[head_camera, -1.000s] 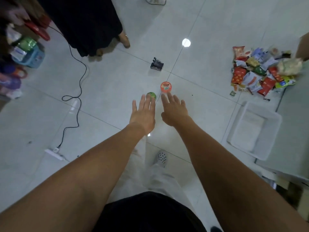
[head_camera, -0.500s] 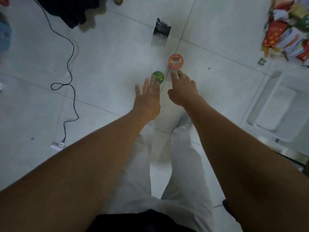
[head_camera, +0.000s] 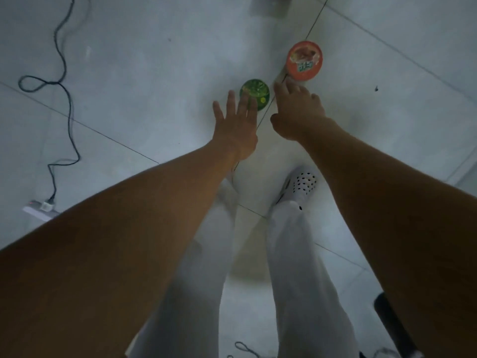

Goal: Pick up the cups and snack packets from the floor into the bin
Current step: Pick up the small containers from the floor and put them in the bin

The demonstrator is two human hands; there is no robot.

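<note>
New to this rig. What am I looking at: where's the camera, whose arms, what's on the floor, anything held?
No machine: a person works bare-handed. One camera on their head looks down, so the arms are their own. On the tiled floor stand a green cup and an orange cup, seen from above. The left hand reaches over the green one, fingers straight; the right hand reaches toward the orange one. Neither holds anything. A black cable lies at left.
</note>
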